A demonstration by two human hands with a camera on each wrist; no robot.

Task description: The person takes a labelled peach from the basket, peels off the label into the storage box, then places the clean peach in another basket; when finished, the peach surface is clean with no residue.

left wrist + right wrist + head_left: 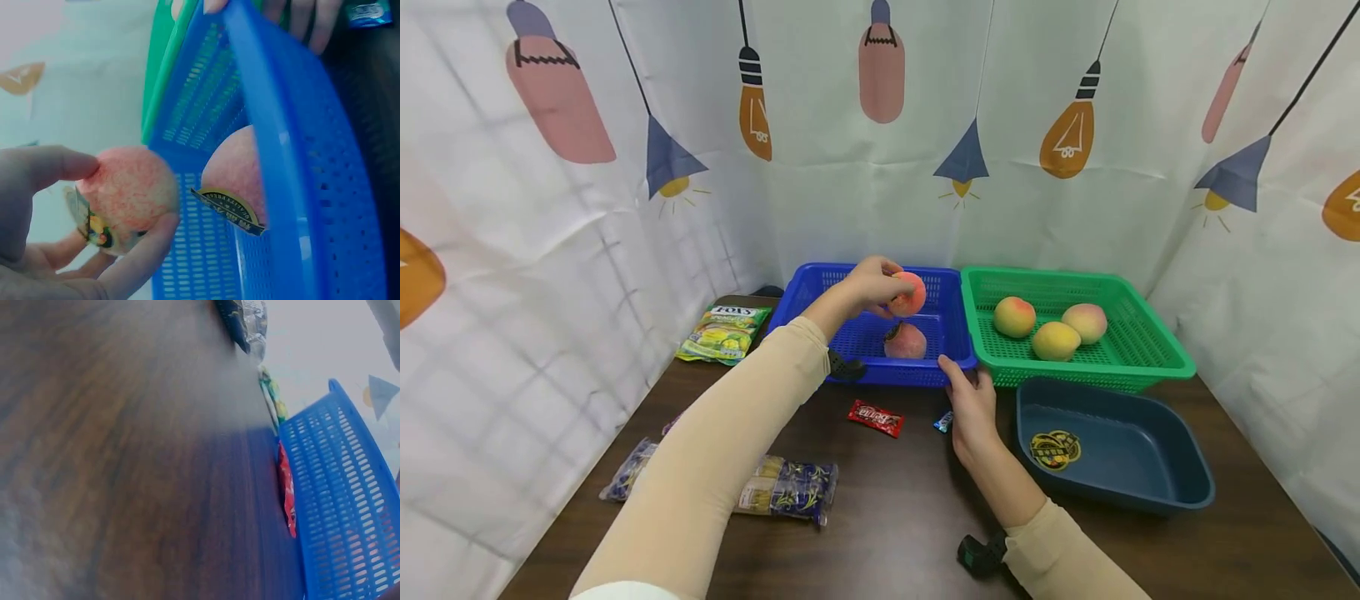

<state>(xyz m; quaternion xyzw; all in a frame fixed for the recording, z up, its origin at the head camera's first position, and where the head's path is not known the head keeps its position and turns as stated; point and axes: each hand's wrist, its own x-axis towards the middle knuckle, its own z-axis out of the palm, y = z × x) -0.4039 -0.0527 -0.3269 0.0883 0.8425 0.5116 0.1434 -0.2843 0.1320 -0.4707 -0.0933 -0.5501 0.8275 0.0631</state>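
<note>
Head view: two hands work at a blue basket (902,372) on the far part of a dark table (910,508).
Left hand (874,285): thumb and fingers curl round a peach (912,293), held above the blue basket; as I judge it from here, a slackened fingertip hold on so round a surface could let it slip.
Second peach (906,342): lies inside the blue basket, toward its near wall; if the held one falls, the knock could bruise both.
Dark label (230,211): sits against the second peach, as the left wrist view shows; a scrape from above might crease or peel it.
Right hand (973,412): fingers bent, gripping the blue basket's rim at the near right corner; an uneven pull there might tip or skew it.
Green basket (1075,287): stands just beside the blue one, to the right, with three peaches (1014,317) inside; a sideways shove could jolt these into rolling.
Black wrist strap (846,367): on the left arm, by the blue basket's near wall; whether they touch I cannot tell, but a low sweep could snag the rim.
Red packet (876,417): lies on the near side of the blue basket; a drag nearward would likely push it along.
</note>
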